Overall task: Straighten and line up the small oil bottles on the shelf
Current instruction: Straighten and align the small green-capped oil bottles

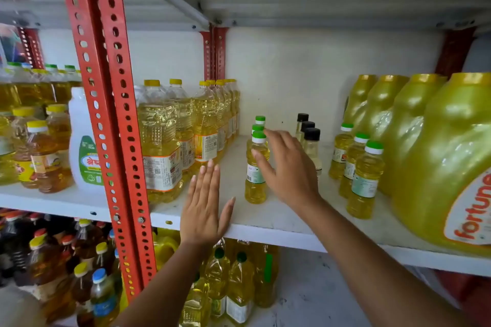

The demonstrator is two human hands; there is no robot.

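Note:
Three small yellow oil bottles with green caps stand in a file on the white shelf [265,223]; the front one [254,188] is upright. My right hand [288,167] hovers just right of that file, fingers spread, thumb touching or nearly touching the front bottle. My left hand [203,207] is flat and open over the shelf's front edge, left of the bottles, holding nothing. Three small black-capped bottles [311,141] stand behind my right hand, partly hidden. A second row of three green-capped small bottles [365,180] runs along the right.
Tall yellow-capped oil bottles [162,141] crowd the left of this bay beside a red perforated post [111,114]. Big yellow jugs [446,156] line the right. Bare shelf lies between the rows. More bottles fill the lower shelf [233,287] and the left bay [39,146].

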